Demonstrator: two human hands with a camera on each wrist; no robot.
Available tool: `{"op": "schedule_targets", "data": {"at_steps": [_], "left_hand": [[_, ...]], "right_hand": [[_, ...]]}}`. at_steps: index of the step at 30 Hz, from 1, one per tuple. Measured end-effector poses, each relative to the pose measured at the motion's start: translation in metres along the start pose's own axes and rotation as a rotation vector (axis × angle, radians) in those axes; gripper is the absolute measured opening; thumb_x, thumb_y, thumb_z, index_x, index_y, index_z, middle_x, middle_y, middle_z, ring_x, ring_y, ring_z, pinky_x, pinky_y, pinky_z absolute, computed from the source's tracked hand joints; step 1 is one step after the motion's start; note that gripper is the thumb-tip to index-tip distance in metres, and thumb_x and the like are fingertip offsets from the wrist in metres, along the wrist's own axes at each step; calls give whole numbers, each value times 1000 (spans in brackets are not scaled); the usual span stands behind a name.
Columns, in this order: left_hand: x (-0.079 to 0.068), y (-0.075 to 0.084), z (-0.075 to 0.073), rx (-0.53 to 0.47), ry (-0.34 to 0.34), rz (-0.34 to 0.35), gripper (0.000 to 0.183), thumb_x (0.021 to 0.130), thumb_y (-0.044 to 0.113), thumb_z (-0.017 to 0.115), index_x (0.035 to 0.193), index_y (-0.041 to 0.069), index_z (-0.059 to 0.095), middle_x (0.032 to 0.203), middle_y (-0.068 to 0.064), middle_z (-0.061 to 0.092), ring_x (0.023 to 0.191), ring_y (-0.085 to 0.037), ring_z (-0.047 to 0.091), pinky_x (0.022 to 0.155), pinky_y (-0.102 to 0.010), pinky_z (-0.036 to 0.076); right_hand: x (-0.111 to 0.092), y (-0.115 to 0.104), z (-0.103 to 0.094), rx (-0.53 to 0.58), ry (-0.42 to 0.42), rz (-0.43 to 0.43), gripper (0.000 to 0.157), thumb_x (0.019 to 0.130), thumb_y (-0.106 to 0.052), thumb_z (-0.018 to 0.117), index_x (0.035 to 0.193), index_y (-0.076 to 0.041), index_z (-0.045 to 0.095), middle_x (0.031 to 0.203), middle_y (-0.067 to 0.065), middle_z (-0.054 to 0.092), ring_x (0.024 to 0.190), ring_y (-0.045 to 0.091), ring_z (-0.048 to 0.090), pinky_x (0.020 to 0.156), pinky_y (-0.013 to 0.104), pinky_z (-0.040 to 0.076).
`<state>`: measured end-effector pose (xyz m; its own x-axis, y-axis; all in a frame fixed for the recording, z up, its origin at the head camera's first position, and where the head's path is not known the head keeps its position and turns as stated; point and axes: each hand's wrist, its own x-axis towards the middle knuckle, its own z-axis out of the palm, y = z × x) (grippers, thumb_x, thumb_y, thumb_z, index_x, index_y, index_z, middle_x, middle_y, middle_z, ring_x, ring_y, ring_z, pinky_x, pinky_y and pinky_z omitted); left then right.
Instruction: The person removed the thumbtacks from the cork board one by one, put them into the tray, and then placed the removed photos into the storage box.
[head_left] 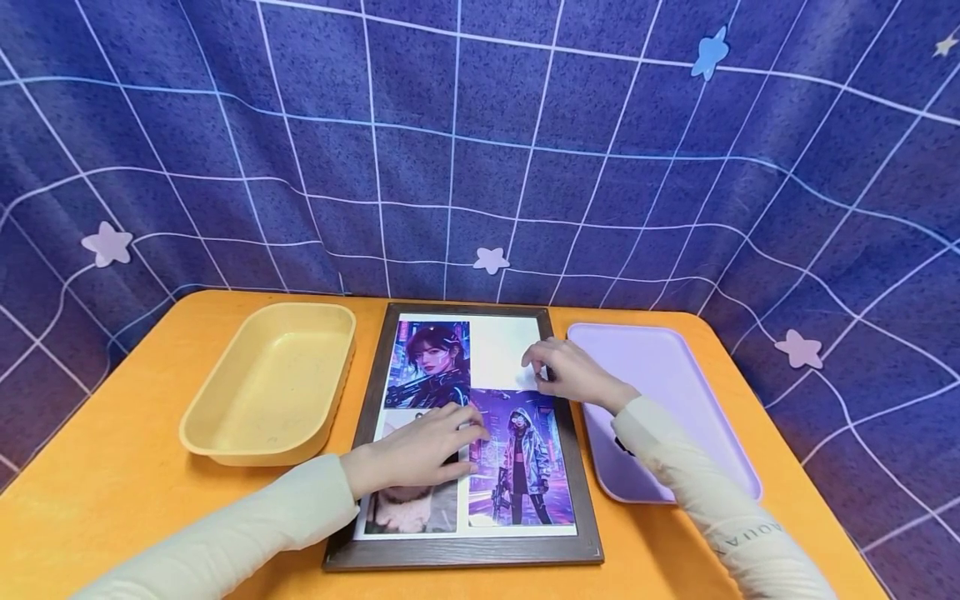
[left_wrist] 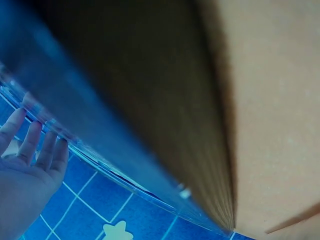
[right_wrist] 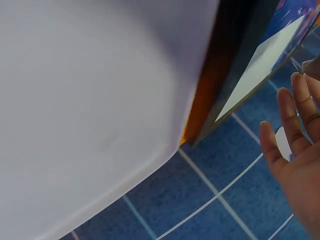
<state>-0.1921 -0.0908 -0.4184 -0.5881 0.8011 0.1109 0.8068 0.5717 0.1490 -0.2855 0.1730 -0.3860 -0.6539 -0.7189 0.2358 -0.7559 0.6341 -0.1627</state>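
Observation:
A dark-framed picture board (head_left: 465, 552) lies flat on the table, its white backing showing at the upper right. On it are a picture of a dark-haired figure with a gun (head_left: 429, 362), a picture of a hooded figure (head_left: 521, 467) and a partly covered pinkish-grey picture (head_left: 411, 510). My left hand (head_left: 420, 446) lies over the lower pictures, fingers loosely extended towards the hooded figure. By the hooded picture's top edge is my right hand (head_left: 573, 372), thumb and index bent close together. Whether they pinch anything is unclear. The right wrist view shows its other fingers (right_wrist: 304, 112) spread.
To the left of the frame stands a yellow tray (head_left: 258, 457). A lilac tray (head_left: 697, 392) lies close to the right side, under my right forearm. Behind the orange table (head_left: 112, 467) hangs a blue gridded cloth (head_left: 420, 167) with star shapes.

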Motion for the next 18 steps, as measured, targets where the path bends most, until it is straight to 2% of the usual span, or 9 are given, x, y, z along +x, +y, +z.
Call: {"op": "schedule_targets", "data": {"at_steps": [9,18], "left_hand": [[0,1,0,-2,-1,-1,40,92,41,49,125,20,51,127,2,46,111,-13,45,96,-34,42],[0,3,-3,-12,-7,-9,39,92,40,49,125,20,52,127,1,47,111,-14,46,96,-35,42]], "right_hand": [[-20,22,-8,53,63,84,27,69,-4,67,95,-5,63,78,4,58,77,22,53,70,33,40],[-41,51,-10,77,126,143,25,69,-2,64,93,-2,62,76,5,61,78,22,54,74,38,42]]}}
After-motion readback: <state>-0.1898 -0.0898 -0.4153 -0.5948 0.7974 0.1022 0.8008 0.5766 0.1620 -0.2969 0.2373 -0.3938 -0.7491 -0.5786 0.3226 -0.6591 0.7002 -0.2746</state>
